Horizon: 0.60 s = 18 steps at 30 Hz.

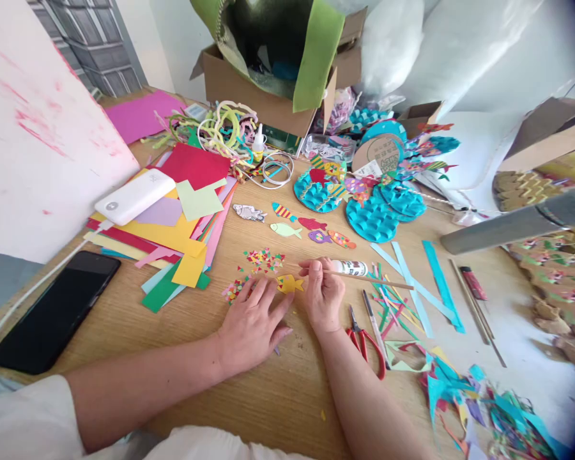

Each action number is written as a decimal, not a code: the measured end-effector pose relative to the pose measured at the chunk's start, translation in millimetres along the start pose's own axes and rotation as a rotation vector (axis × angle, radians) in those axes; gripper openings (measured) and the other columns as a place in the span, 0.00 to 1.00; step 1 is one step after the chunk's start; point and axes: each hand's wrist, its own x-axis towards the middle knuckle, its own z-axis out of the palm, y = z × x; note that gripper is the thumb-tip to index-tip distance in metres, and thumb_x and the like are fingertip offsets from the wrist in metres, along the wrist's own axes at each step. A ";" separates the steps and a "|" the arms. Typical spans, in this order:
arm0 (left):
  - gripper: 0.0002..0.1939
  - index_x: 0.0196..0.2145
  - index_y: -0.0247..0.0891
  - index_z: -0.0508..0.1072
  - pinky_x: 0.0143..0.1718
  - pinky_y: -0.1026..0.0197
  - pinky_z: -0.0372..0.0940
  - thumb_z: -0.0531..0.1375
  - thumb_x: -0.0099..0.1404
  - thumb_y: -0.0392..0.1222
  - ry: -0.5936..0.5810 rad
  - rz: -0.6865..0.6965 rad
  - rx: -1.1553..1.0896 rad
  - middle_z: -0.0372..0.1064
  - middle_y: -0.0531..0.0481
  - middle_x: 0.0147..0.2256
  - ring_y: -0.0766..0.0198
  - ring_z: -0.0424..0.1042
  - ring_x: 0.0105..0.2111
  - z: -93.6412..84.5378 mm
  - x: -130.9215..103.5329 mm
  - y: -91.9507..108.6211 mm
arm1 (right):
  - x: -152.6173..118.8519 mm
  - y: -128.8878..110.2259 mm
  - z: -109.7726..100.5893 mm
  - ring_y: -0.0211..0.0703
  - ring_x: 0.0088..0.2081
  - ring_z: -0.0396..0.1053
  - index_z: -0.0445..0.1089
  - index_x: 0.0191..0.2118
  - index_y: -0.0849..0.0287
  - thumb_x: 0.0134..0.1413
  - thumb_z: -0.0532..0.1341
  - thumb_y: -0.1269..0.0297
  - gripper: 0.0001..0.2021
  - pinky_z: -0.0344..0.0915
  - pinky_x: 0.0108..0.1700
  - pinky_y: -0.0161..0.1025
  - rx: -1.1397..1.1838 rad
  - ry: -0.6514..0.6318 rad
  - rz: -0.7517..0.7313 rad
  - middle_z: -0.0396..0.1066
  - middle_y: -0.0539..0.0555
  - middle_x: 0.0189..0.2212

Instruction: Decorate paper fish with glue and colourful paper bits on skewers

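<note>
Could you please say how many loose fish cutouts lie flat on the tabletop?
7: yellow fish between left hand and right hand; beyond them, grey fish, striped fish, pale green fish, red fish, purple fish and orange fish. Others may be hidden.

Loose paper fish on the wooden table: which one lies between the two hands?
The yellow paper fish, between the left hand and the right hand; the other loose paper fish lie farther up the table, away from both.

Matt paper fish (287,283), wooden stick (378,280), smooth wood-grain tabletop (253,402), glossy phone (55,313)
</note>
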 end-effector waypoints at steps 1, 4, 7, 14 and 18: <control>0.28 0.61 0.40 0.63 0.60 0.42 0.49 0.52 0.68 0.55 -0.005 -0.002 0.001 0.60 0.35 0.57 0.45 0.55 0.59 0.1 0.0 -0.1 | 0.7 0.5 -0.1 0.40 0.30 0.66 0.70 0.31 0.58 0.67 0.49 0.60 0.17 0.62 0.38 0.40 -0.002 -0.010 -0.014 0.68 0.50 0.23; 0.28 0.60 0.40 0.64 0.61 0.43 0.49 0.51 0.68 0.56 -0.018 -0.008 -0.002 0.60 0.35 0.57 0.45 0.55 0.59 0.7 0.1 -0.6 | 2.5 0.9 0.1 0.41 0.32 0.67 0.69 0.33 0.57 0.66 0.50 0.61 0.14 0.62 0.37 0.41 0.002 -0.042 -0.026 0.70 0.51 0.26; 0.27 0.60 0.41 0.64 0.60 0.42 0.49 0.50 0.68 0.56 -0.022 -0.011 -0.010 0.60 0.36 0.57 0.44 0.54 0.60 1.4 0.3 -1.0 | 2.9 1.4 1.8 0.41 0.32 0.67 0.68 0.35 0.56 0.66 0.50 0.63 0.12 0.62 0.36 0.41 0.007 -0.057 -0.021 0.70 0.51 0.28; 0.26 0.59 0.41 0.64 0.60 0.41 0.50 0.50 0.69 0.55 -0.032 -0.014 -0.008 0.59 0.36 0.57 0.44 0.55 0.59 0.6 2.1 -0.7 | 0.3 4.7 6.4 0.40 0.30 0.66 0.67 0.35 0.56 0.66 0.50 0.67 0.10 0.62 0.36 0.41 0.013 -0.058 -0.082 0.68 0.51 0.27; 0.26 0.59 0.40 0.65 0.59 0.42 0.51 0.49 0.69 0.55 -0.026 -0.009 -0.006 0.59 0.34 0.56 0.43 0.54 0.59 -0.3 2.3 -0.9 | 0.5 5.8 8.4 0.40 0.29 0.65 0.65 0.33 0.56 0.65 0.51 0.68 0.09 0.62 0.35 0.41 0.024 -0.041 -0.132 0.68 0.51 0.27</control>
